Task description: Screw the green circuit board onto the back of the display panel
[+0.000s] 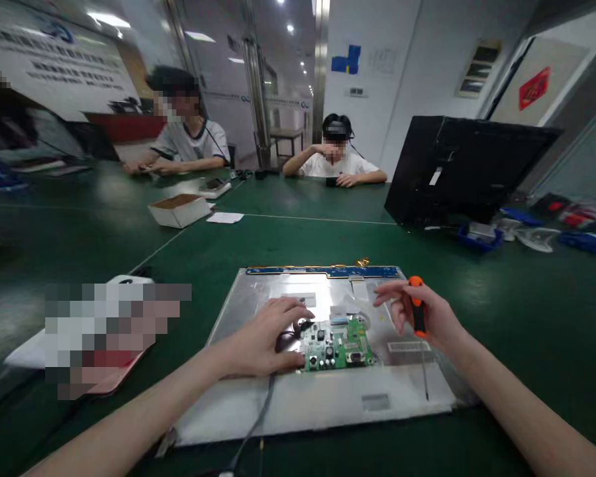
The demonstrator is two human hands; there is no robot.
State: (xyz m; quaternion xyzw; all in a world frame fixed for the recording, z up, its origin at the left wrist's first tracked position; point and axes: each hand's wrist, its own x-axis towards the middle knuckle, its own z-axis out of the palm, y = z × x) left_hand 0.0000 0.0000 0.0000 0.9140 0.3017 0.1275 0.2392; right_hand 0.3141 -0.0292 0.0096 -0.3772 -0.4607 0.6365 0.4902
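A green circuit board point(335, 344) lies on the silver metal back of a flat display panel point(278, 407). My left hand point(265, 334) rests over the board's left edge, thumb and fingers spread apart and touching it; part of a dark cable shows beneath the palm. Above the right part of the panel, my right hand point(434, 315) grips a screwdriver point(417, 308) with an orange and black handle. Its thin shaft points down toward the panel, and the index finger stretches left. A narrow blue board strip point(322, 271) runs along the panel's far edge.
A large black monitor point(461, 172) stands at the back right, near a blue tray point(481, 237) and plastic bags. At left are a pixelated item point(114, 338) and a white open box point(179, 211). Two people point(189, 132) point(340, 156) sit across the green table point(298, 238).
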